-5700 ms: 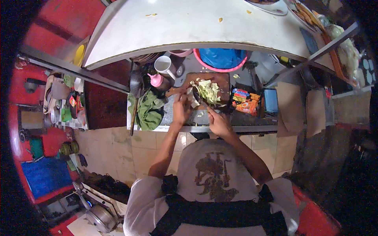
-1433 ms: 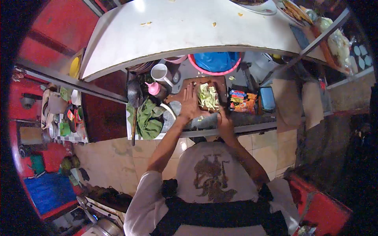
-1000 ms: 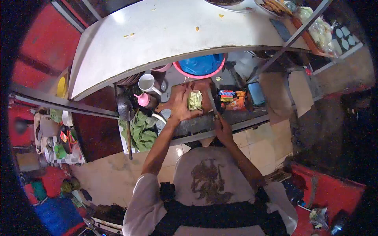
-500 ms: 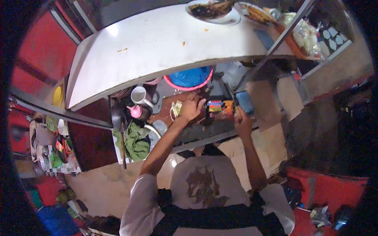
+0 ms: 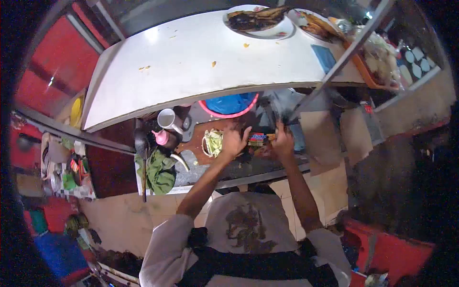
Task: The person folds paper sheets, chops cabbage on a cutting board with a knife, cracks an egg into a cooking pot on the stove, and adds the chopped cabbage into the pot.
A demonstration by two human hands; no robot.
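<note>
The brown cutting board (image 5: 195, 142) lay on the grey worktop (image 5: 256, 168), with a loose pile of chopped greens (image 5: 214, 142) on it. The left hand (image 5: 233, 141) was over the right part of the board, just beside the greens, its thumb held well apart from the fingers; whether its palm pressed on the wood could not be told. The right hand (image 5: 283, 142) was to the right of the board, at the far end of the printed packet (image 5: 258, 138), its fingers pointing away from the person; whether they were closed on anything could not be made out. That packet sat just right of the board, partly in shadow, and a blue item (image 5: 298, 138) stood farther right. Behind the board was a pink-rimmed basin (image 5: 228, 115) with blue plastic inside. To the board's left and slightly back stood a white mug (image 5: 167, 117), with a pink-topped bottle (image 5: 162, 137) nearer the person. A crumpled green cloth (image 5: 161, 172) lay left of the board, towards the front edge
</note>
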